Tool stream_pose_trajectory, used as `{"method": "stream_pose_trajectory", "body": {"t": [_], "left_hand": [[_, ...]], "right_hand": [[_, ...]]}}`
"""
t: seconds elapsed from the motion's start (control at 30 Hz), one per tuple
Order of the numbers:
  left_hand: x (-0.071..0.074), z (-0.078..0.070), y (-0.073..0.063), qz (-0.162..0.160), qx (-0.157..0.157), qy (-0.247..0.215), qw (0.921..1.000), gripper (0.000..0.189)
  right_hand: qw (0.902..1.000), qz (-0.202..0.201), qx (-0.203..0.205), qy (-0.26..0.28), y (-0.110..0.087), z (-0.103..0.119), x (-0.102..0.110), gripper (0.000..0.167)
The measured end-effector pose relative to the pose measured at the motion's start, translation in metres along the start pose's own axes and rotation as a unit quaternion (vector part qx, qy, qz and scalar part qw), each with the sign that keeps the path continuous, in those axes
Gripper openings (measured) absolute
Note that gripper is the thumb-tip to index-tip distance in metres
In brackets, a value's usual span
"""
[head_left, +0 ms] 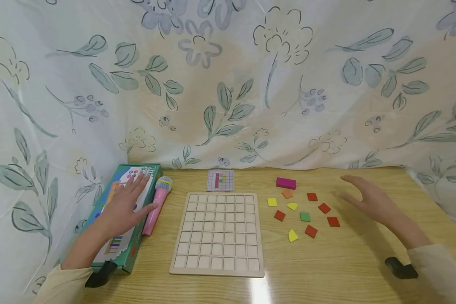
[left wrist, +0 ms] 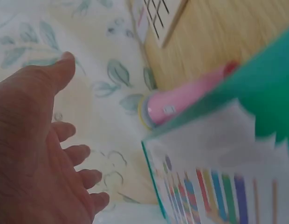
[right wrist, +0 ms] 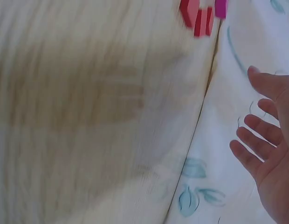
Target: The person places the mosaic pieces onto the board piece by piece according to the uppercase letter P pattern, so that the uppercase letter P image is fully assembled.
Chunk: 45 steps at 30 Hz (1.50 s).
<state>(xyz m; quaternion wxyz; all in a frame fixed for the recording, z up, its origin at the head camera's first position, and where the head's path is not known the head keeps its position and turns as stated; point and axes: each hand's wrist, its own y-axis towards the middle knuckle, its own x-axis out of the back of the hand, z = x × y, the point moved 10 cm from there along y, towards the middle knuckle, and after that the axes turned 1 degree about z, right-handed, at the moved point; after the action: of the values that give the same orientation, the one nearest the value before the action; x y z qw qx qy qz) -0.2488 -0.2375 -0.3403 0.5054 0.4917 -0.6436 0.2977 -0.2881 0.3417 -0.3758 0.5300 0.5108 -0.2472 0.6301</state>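
My left hand, its fingers spread, hovers over a green box with pictures on its lid. Beside the box lies a pink toy microphone, which also shows in the left wrist view. On the other side, my right hand is held above the table with relaxed fingers and nothing in them. Several red tiles, yellow pieces, a green square and an orange tile are scattered to its left. A wooden grid board of square cells lies between the hands.
Behind the board lies a small card printted with a coloured grid pattern. A magenta block sits behind the tiles. Flowered cloth hangs along the back and sides of the wooden table.
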Motion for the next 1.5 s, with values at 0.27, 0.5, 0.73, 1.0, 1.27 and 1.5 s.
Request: {"method": "stream_pose_trajectory", "body": {"t": [0.27,0.5,0.73,1.0,1.27,1.5], "left_hand": [[-0.020,-0.026,-0.010,0.003,-0.015,-0.038,0.9992,0.082],[-0.042,-0.043,-0.019,0.005,-0.046,-0.025,0.9986,0.080],[-0.068,-0.056,-0.027,0.035,-0.056,-0.054,0.9964,0.083],[-0.103,-0.067,-0.034,0.136,-0.064,-0.072,0.9861,0.108],[-0.115,-0.067,-0.038,0.171,-0.061,-0.082,0.9800,0.115],[-0.118,-0.065,-0.039,0.162,-0.051,-0.057,0.9838,0.120]], "right_hand": [[0.9977,-0.016,0.064,-0.011,0.002,0.037,-0.012,0.051],[0.9961,-0.004,0.088,0.008,0.008,0.058,-0.025,0.048],[0.9955,0.043,0.075,0.040,0.015,0.072,-0.047,0.044],[0.9916,0.081,0.054,0.085,0.025,0.083,-0.071,0.040],[0.9899,0.107,0.035,0.086,0.034,0.089,-0.087,0.037],[0.9884,0.119,0.064,0.069,0.039,0.094,-0.100,0.031]]}}
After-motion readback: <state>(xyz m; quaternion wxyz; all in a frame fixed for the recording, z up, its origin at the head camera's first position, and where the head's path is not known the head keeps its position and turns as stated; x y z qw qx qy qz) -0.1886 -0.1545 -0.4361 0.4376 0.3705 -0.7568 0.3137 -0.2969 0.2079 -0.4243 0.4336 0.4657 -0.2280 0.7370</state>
